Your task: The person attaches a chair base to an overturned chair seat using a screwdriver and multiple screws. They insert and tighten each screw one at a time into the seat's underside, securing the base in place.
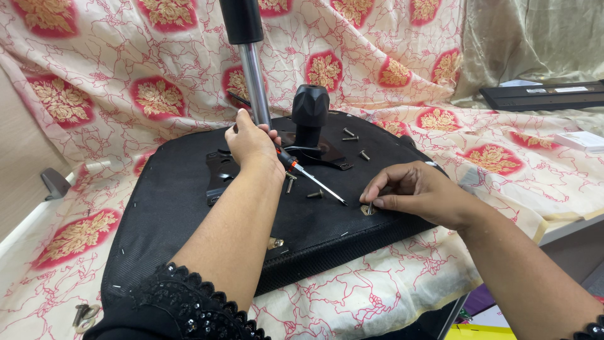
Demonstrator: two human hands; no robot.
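Hands at work on an upturned chair seat

At frame centre the left hand clenches a screwdriver, tip pointing lower right; right of centre, the right hand pinches a screw standing on a small metal plate on the black chair seat. Loose screws lie above, near the black knob; floral cloth covers the counter.

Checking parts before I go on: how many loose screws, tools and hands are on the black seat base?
Loose screws: 6 seen
Screwdriver: 1
Hands, left hand and right hand: 2
Total: 9
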